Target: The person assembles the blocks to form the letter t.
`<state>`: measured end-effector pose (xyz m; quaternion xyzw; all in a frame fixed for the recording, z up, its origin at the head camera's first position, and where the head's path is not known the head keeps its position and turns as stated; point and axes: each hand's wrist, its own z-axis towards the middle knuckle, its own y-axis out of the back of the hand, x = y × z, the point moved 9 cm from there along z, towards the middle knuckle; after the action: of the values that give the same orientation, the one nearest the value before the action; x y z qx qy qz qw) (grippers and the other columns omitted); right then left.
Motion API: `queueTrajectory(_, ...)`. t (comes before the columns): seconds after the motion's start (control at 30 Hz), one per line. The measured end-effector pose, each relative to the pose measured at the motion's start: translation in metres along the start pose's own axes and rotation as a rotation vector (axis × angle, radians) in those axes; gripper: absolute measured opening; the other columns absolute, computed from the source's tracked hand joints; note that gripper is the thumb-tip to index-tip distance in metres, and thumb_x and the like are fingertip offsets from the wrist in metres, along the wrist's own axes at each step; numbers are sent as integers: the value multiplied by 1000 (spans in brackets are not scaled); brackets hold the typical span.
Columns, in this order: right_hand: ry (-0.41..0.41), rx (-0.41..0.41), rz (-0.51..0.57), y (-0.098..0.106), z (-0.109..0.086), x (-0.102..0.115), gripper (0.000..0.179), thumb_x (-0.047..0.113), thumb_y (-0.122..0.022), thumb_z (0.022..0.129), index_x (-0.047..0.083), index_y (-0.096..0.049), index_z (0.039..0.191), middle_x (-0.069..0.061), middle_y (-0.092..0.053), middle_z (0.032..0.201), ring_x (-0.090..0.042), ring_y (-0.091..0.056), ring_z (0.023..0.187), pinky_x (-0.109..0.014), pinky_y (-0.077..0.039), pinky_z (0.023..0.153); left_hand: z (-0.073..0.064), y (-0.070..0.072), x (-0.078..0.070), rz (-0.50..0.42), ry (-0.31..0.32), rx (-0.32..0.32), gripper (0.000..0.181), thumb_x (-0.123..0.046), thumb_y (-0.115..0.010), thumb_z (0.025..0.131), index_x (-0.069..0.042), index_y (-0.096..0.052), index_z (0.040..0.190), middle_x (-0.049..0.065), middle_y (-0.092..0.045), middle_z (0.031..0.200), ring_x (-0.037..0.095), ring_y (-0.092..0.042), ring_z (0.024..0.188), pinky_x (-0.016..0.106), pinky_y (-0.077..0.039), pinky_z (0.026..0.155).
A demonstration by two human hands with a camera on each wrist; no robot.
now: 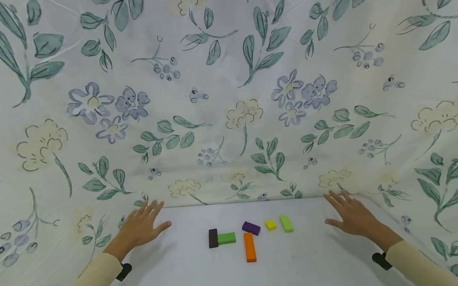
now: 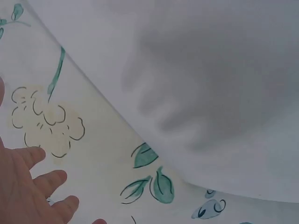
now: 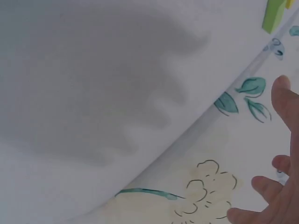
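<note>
My left hand [image 1: 143, 226] hovers with spread fingers over the left side of the white table, holding nothing. On the right side, my right hand [image 1: 352, 214] is likewise spread and holds nothing. Between them lie small coloured blocks. A dark brown block [image 1: 213, 238] touches the end of a green block [image 1: 227, 238]. Right of these, a purple block [image 1: 251, 228] lies just above an orange block [image 1: 250, 247]. Farther right are a yellow block [image 1: 270, 225] and a light green block [image 1: 286, 224], which also shows at the top of the right wrist view.
A floral cloth [image 1: 214, 167] hangs behind the white table [image 1: 186, 266] and along its sides. Both wrists carry a dark strapped-on device, one [image 1: 124, 272] at the left sleeve and one [image 1: 381, 261] at the right. Hand shadows fall on the tabletop.
</note>
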<state>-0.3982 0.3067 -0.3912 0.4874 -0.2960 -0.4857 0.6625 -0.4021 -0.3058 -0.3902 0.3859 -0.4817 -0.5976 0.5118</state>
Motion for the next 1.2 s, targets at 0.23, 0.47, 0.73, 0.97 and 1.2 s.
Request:
queueTrajectory(0.23,-19,-9,36,3,0,7,81,61,-65,88,10,-44,148,-24,-45,151,-57,-39,136,-73,-36,102,1,1,-8,-46,-4,25,94,-72,-47,91,-2,-35,153,30,-33,156,55,-27,144,74,-25,110)
queueTrajectory(0.47,-15,-15,82,4,2,19,80,60,-64,89,10,-44,148,-24,-43,153,-57,-39,136,-72,-36,103,5,-5,-18,-95,1,66,97,-74,-45,91,-4,-31,155,29,-29,159,55,-23,145,73,-23,111)
queueTrajectory(0.73,5,-18,96,8,4,31,80,59,-64,90,9,-43,148,-25,-42,153,-56,-39,136,-72,-37,102,8,-10,-30,-124,9,86,94,-73,-47,91,-7,-30,156,25,-27,161,53,-19,148,73,-22,113)
queueTrajectory(0.97,-3,14,111,4,9,31,82,61,-63,90,9,-41,150,-24,-40,155,-56,-37,138,-72,-36,103,13,-15,-39,-142,-13,99,96,-76,-43,91,-9,-29,157,24,-26,162,51,-20,149,70,-22,115)
queueTrajectory(1.2,-2,24,114,-4,12,34,83,62,-63,89,10,-42,150,-23,-40,155,-54,-37,139,-72,-36,104,13,-18,-51,-162,-26,118,92,-73,-47,91,-11,-29,157,22,-27,163,50,-21,149,70,-22,115)
